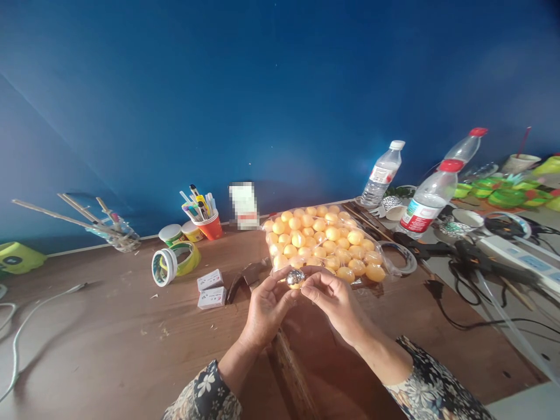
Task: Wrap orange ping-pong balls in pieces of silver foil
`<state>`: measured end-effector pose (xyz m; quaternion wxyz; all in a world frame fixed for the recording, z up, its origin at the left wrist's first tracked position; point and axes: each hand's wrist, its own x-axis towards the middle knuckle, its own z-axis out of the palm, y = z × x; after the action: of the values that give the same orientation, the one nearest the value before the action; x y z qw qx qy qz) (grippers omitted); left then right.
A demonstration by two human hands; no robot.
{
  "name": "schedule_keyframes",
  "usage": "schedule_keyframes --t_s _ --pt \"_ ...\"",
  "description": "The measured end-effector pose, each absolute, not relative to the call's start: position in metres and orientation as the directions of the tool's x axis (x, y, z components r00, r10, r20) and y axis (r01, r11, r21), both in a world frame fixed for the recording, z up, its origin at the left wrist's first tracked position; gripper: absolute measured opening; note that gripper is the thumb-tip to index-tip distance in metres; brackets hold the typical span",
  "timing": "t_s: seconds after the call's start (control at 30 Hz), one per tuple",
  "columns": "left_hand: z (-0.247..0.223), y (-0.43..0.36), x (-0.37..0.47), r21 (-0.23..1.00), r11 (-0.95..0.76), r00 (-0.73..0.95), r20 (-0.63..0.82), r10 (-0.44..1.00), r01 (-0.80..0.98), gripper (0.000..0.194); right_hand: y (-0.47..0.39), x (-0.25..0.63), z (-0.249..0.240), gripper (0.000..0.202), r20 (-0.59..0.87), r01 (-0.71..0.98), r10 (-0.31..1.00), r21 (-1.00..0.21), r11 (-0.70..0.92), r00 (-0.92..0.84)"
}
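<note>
Fingers point(286, 300) of the left hand point(263, 308) and of the right hand point(345, 306) are pinching a small silver ball point(295, 277) from opposite sides, raised just in front of the bag of yellow balls point(321, 240). The principal risk, in my judgement, is slippage: the ball appears smooth and round, and uneven pressure from either side could squirt it out. If dropped, it could roll, or strike the hammer point(290, 370), whose wooden handle lies beneath the hands. Lowering the wrists carelessly could knock that handle; pushing forward could catch the loose plastic of the bag. As to edges, the blue wall point(262, 87) bounds the worktop point(131, 326) behind. Small boxes point(212, 297) sit beside the hammer head, with a yellow tape roll point(193, 258) farther left. To the right, a clear tape roll point(411, 256) and a black plug point(433, 288) with its cord restrict reach; the cord could snag a sleeve point(433, 373). The widest room for moving is the worktop's near left portion, short of the white cable point(17, 344).
</note>
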<state>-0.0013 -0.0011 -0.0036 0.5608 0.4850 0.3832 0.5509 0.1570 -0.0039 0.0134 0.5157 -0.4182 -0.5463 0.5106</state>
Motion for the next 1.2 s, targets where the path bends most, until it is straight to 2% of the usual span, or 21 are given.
schedule_keyframes --t_s 0.23,1.2 --pt "-0.0053 0.0005 -0.0011 0.969 -0.094 0.091 0.118 0.989 -0.230 0.043 -0.0045 0.1573 0.0125 0.021 0.106 -0.086 0.985 -0.992 0.094 -0.137" --pt "-0.0041 -0.0005 -0.0021 0.966 -0.099 0.092 0.125 0.988 -0.240 0.041 -0.0021 0.1596 0.0119 0.017 0.151 -0.077 0.969 -0.987 0.138 -0.194"
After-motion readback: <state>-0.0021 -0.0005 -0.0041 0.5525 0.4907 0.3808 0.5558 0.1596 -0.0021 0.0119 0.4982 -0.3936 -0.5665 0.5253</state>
